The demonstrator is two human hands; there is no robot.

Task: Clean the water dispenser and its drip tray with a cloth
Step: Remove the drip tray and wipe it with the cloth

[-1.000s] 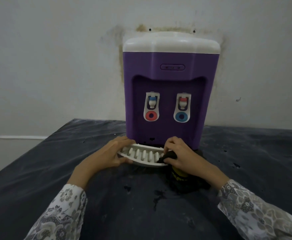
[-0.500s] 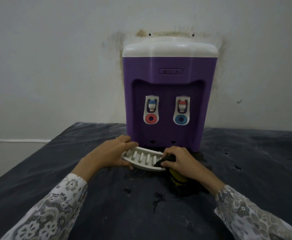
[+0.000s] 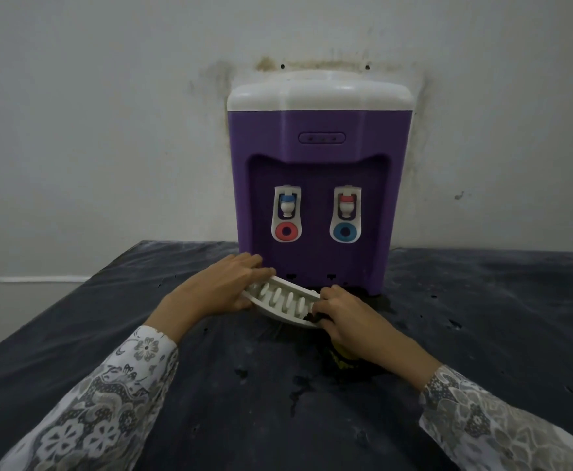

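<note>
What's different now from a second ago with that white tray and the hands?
The drip tray has tipped up: its left end is raised under the left hand, and it has come slightly away from the dispenser. The right hand went on gripping the right end, its fingers now curled over the dark cloth. Both hands kept their hold; the dispenser and table stayed put.

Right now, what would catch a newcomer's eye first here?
The purple water dispenser with its white top, standing against the stained wall at the back of the dark table. Just in front of it, the left hand and right hand hold the white slotted drip tray, tilted.
</note>
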